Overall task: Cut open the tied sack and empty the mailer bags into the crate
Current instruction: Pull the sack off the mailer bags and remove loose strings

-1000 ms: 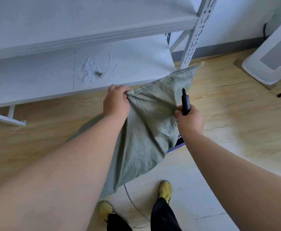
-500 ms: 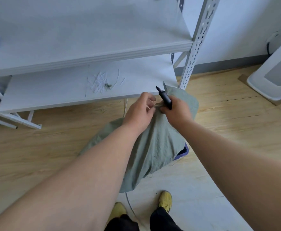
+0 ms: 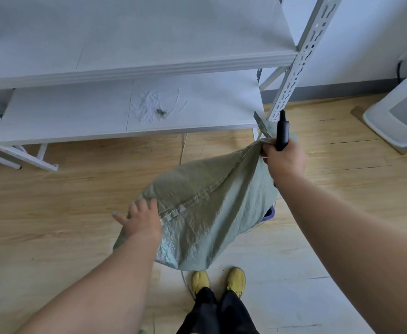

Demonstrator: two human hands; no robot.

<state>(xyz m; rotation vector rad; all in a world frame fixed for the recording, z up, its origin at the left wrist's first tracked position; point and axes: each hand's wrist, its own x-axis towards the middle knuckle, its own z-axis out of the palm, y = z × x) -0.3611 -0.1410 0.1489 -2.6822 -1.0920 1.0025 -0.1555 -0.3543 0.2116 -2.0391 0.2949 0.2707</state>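
Observation:
A grey-green woven sack hangs slack over the floor in front of me. My right hand grips one upper corner of the sack together with a black utility knife, whose tip points up. My left hand is lower down at the sack's left edge, fingers spread and touching the cloth. A blue crate shows only as a small rim under the sack's right side. No mailer bags are visible.
A white metal shelf rack stands right behind the sack, with its slotted upright beside my right hand. A white appliance stands at the far right. My yellow shoes are below the sack on the wooden floor.
My left hand has let go of the sack's top and dropped to its lower left edge, fingers open. My right hand has pulled its corner up and to the right, stretching the sack.

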